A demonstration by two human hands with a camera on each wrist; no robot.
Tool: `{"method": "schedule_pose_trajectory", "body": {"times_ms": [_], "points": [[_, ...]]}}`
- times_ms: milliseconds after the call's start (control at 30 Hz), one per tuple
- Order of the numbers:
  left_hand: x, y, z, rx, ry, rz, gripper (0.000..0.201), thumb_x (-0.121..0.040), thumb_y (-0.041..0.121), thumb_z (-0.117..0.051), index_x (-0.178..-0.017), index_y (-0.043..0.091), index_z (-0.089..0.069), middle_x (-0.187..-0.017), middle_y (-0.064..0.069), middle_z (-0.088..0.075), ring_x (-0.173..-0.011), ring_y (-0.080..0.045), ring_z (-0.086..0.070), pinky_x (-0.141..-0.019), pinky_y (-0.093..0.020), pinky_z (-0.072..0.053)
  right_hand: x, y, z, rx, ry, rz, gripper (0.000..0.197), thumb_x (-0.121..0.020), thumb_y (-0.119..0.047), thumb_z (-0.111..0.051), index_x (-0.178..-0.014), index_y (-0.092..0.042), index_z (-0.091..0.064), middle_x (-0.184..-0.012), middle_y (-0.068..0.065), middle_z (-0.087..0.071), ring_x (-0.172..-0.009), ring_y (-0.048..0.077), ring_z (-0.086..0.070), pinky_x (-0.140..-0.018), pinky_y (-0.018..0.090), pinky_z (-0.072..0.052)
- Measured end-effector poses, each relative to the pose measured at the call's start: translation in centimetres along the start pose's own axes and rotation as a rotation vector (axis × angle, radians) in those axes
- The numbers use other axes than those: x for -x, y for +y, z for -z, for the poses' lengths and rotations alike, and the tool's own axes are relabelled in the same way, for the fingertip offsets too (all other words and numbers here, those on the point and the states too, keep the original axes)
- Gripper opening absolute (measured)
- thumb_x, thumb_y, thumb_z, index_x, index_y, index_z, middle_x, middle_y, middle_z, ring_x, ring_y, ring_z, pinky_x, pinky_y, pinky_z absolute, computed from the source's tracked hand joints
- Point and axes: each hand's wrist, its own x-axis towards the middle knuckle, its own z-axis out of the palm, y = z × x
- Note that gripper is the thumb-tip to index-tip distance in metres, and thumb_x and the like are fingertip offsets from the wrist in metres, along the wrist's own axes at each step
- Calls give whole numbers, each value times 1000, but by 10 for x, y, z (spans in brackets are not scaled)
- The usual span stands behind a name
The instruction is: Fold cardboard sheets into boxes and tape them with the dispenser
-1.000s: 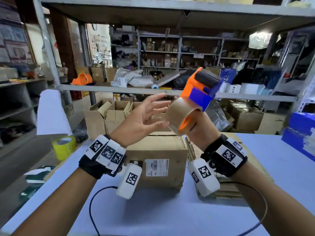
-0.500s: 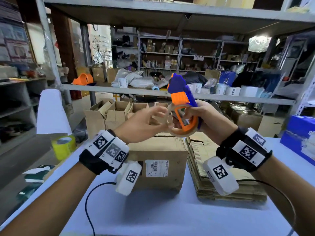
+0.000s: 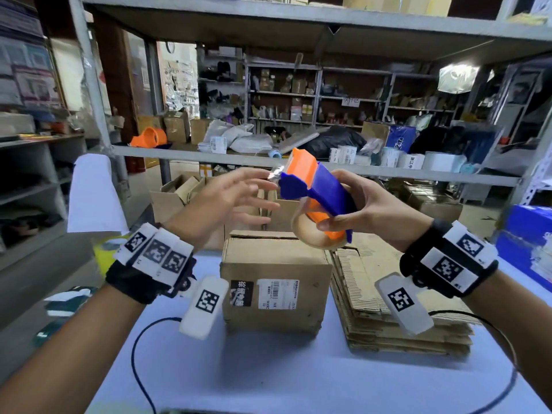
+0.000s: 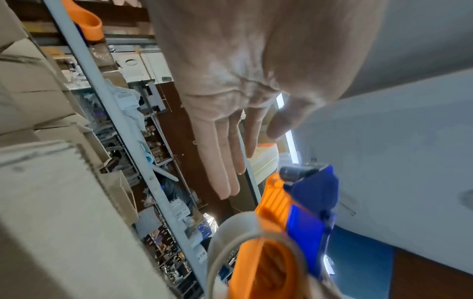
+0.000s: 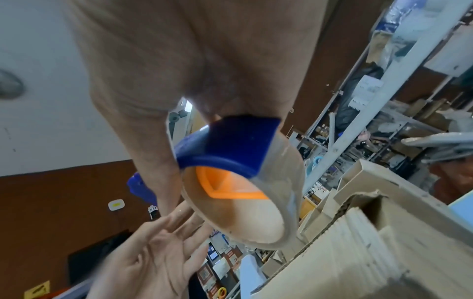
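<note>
Cardboard sheets (image 3: 397, 297) lie flat beside one closed box (image 3: 274, 282); above it, right hand (image 3: 370, 213) grips the dispenser (image 3: 313, 198), left hand (image 3: 227, 201) spread, taping unstarted.

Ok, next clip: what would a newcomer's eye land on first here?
The orange and blue tape dispenser, raised mid-air in the right hand, with its brown tape roll hanging underneath. Next, the left hand, fingers spread open and reaching toward the dispenser's front end. Below them on the table sit a closed cardboard box and, to its right, a stack of flat cardboard sheets.
</note>
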Motion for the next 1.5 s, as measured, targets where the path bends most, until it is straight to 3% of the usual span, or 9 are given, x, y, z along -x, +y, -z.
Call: {"method": "schedule_pose_trajectory", "body": {"times_ms": [133,233,367,467,633,767,1000,1367,1500], "points": [[-4,15,4,-81,1,154,59,-91,68,-42,-109,18,-68,-102,-6,-74,-93,-36,-74,-70,-47,-61,-1,-1,-1,94,-67,39,65,-70,-4,-86,-127,-3,-54,-117,30,-62,-98,28,-61,-91,46,-48],[-6,15,-1,-219,-43,211,82,-85,81,-33,-102,7,-65,-90,-9,-73,-83,-35,-75,-60,-40,-60,-4,-1,-3,165,-92,59,64,-73,-3,-86,-128,-2,-54,-115,31,-58,-95,29,-61,-87,45,-48],[-3,11,-7,-273,-46,89,61,-103,56,-32,-86,5,-60,-70,-9,-69,-62,-30,-71,-40,-25,-44,-8,-3,-3,221,-93,76,62,-73,-9,-88,-127,-4,-56,-117,30,-57,-100,45,-61,-88,60,-50],[-2,8,-6,-294,10,-6,52,-106,44,-35,-72,11,-56,-57,-9,-62,-51,-24,-63,-37,-23,-37,-11,-4,-2,232,-96,72,58,-73,-13,-88,-124,-5,-60,-116,29,-58,-100,44,-61,-89,57,-50],[-4,4,5,-337,135,-60,49,-106,38,-38,-64,17,-52,-53,-5,-54,-48,-22,-52,-41,-23,-30,-18,-4,-1,334,-102,74,41,-80,-18,-86,-115,-16,-66,-96,8,-66,-82,14,-61,-74,26,-48],[-3,3,7,-316,129,18,55,-106,46,-33,-67,14,-57,-61,-8,-60,-52,-24,-58,-43,-25,-32,-22,-2,-2,350,-103,99,36,-82,-24,-85,-112,-18,-66,-86,-13,-64,-76,7,-58,-68,16,-44],[-2,-6,-4,-188,32,209,79,-96,72,-22,-76,8,-65,-72,-14,-64,-58,-25,-61,-46,-25,-33,-26,-1,-4,335,-109,119,39,-82,-31,-86,-114,-20,-66,-92,-8,-65,-81,12,-60,-72,22,-46],[-5,-10,-10,-349,163,-21,46,-107,20,-33,-65,14,-51,-46,2,-51,-42,-12,-50,-41,-18,-35,-28,-10,-10,408,-78,179,30,-85,-44,-81,-100,-24,-66,-84,-10,-59,-73,10,-55,-67,21,-42],[-5,-13,-5,-545,164,-59,34,-92,28,-39,-64,15,-51,-45,1,-53,-43,-17,-50,-57,-35,-47,-36,-15,-20,519,14,190,57,-100,-63,-47,-90,-8,-62,-79,16,-56,-68,18,-49,-68,35,-36]]}}
